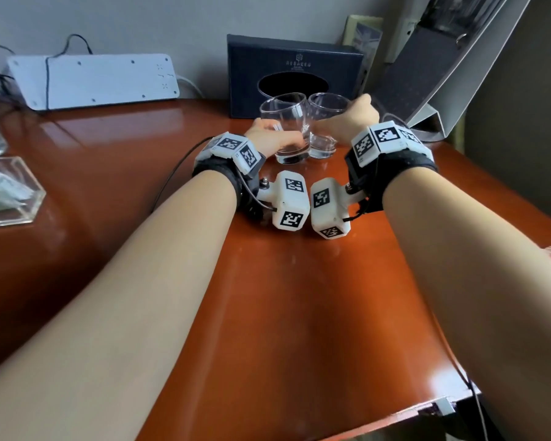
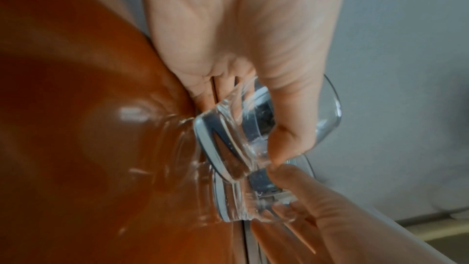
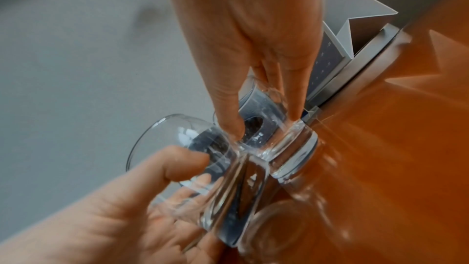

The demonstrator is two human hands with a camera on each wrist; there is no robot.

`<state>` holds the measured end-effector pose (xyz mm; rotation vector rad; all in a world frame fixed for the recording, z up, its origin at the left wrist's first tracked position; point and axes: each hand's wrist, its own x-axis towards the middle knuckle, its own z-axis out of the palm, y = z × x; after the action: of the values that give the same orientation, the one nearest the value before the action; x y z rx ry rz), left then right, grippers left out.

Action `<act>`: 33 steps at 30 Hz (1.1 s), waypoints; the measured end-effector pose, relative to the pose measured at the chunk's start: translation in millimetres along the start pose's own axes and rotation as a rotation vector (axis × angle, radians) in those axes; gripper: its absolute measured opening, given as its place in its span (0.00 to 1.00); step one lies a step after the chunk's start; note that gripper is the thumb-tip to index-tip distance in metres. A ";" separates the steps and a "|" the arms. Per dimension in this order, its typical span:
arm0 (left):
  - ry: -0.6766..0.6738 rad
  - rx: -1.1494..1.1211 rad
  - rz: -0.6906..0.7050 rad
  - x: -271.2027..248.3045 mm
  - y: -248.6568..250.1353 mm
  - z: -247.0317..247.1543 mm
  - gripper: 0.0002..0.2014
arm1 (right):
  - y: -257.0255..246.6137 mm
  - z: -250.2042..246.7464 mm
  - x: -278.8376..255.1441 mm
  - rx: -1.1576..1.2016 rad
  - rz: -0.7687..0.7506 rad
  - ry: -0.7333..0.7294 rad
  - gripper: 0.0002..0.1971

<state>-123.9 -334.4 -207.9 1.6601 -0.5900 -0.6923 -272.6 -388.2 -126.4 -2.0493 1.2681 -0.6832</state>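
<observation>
Two clear thick-based glasses stand side by side at the back of a red-brown table (image 1: 283,297). My left hand (image 1: 268,136) grips the left glass (image 1: 288,128), which leans toward the right one. In the left wrist view the left hand (image 2: 253,125) has its thumb across the front of that glass (image 2: 225,140) and its fingers behind. My right hand (image 1: 352,117) grips the right glass (image 1: 326,122). From the right wrist, the right hand (image 3: 264,123) pinches this glass (image 3: 291,148) just above its base, and the left glass (image 3: 228,188) touches it.
A dark tissue box (image 1: 295,68) stands right behind the glasses. A white device with cables (image 1: 93,79) lies at the back left, a clear acrylic stand (image 1: 10,192) at the left edge. A white board (image 1: 452,74) leans at the back right. The table's front edge (image 1: 395,418) runs near me.
</observation>
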 end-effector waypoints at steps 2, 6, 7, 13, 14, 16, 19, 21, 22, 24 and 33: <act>0.003 0.040 -0.003 -19.7 7.8 -4.1 0.47 | -1.3 0.5 -2.8 -0.016 -0.016 -0.010 0.44; 0.010 0.133 0.019 -49.3 15.7 -14.3 0.47 | -5.4 3.7 -10.1 -0.018 -0.031 -0.043 0.45; 0.019 0.150 0.021 -54.9 16.6 -17.8 0.48 | -7.3 5.0 -12.4 -0.018 -0.033 -0.049 0.45; 0.072 0.177 -0.005 -81.9 16.0 -43.3 0.51 | -23.3 18.3 -30.0 -0.041 -0.073 -0.073 0.42; 0.084 0.183 -0.009 -85.8 15.6 -48.5 0.51 | -26.2 20.8 -33.0 -0.037 -0.081 -0.082 0.42; 0.111 0.213 -0.023 -94.1 15.5 -59.8 0.50 | -33.1 26.8 -39.3 -0.031 -0.099 -0.107 0.42; 0.142 0.268 -0.042 -100.5 14.2 -79.8 0.43 | -44.1 37.6 -48.0 -0.028 -0.122 -0.131 0.41; 0.168 0.314 -0.045 -101.3 11.7 -94.1 0.42 | -51.2 45.2 -53.3 -0.028 -0.139 -0.148 0.40; 0.182 0.322 -0.052 -103.0 10.5 -100.4 0.42 | -54.2 48.7 -55.9 -0.029 -0.145 -0.160 0.40; 0.207 0.331 -0.059 -106.8 8.5 -110.1 0.41 | -59.4 54.4 -60.5 -0.036 -0.162 -0.174 0.40; 0.293 0.282 -0.121 -121.6 5.4 -142.9 0.41 | -80.6 73.5 -77.9 -0.080 -0.226 -0.206 0.41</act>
<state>-106.0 -152.1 -167.1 2.0290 -0.3913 -0.4528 -205.2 -272.4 -124.2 -2.2859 0.9706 -0.5108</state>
